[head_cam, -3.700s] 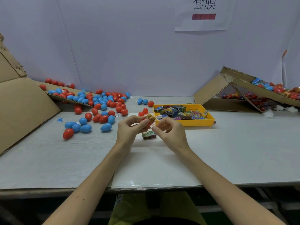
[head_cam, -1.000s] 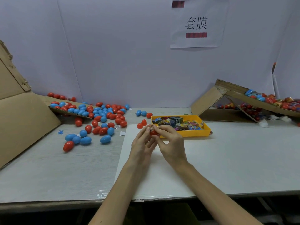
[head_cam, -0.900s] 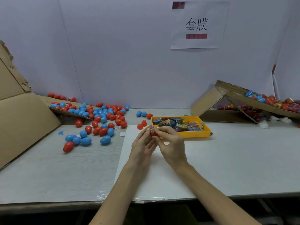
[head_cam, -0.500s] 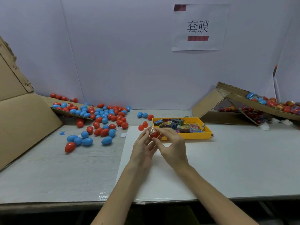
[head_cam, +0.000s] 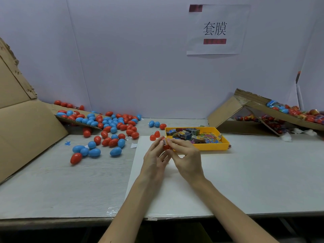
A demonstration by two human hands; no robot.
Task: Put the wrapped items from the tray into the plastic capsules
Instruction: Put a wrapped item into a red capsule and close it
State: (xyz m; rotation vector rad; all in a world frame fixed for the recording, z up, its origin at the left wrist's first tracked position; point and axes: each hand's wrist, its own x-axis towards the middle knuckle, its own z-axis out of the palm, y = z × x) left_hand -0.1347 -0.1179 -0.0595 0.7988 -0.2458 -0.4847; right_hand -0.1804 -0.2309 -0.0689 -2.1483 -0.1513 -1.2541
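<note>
My left hand (head_cam: pixel 154 158) and my right hand (head_cam: pixel 185 155) meet over the white sheet (head_cam: pixel 228 181) just in front of the yellow tray (head_cam: pixel 210 146). Between their fingertips sits a red capsule half (head_cam: pixel 165 146) with a small wrapped item (head_cam: pixel 164 141) sticking out of its top. My left fingers cradle the capsule half; my right thumb and finger pinch at the wrapped item. The tray holds several colourful wrapped items (head_cam: pixel 189 135). Two red capsule halves (head_cam: pixel 155 135) lie on the sheet beside the tray.
Several red and blue egg capsules (head_cam: pixel 108 130) are strewn at the back left, spilling from a cardboard flap (head_cam: pixel 75 120). A large cardboard panel (head_cam: pixel 26 134) leans at the left. A tilted cardboard box (head_cam: pixel 280 113) with filled capsules stands at the back right.
Earlier both hands held a wrapped item with another lying on the sheet. Since a second ago the hands stay together, working the wrapped item down into the red capsule half.
</note>
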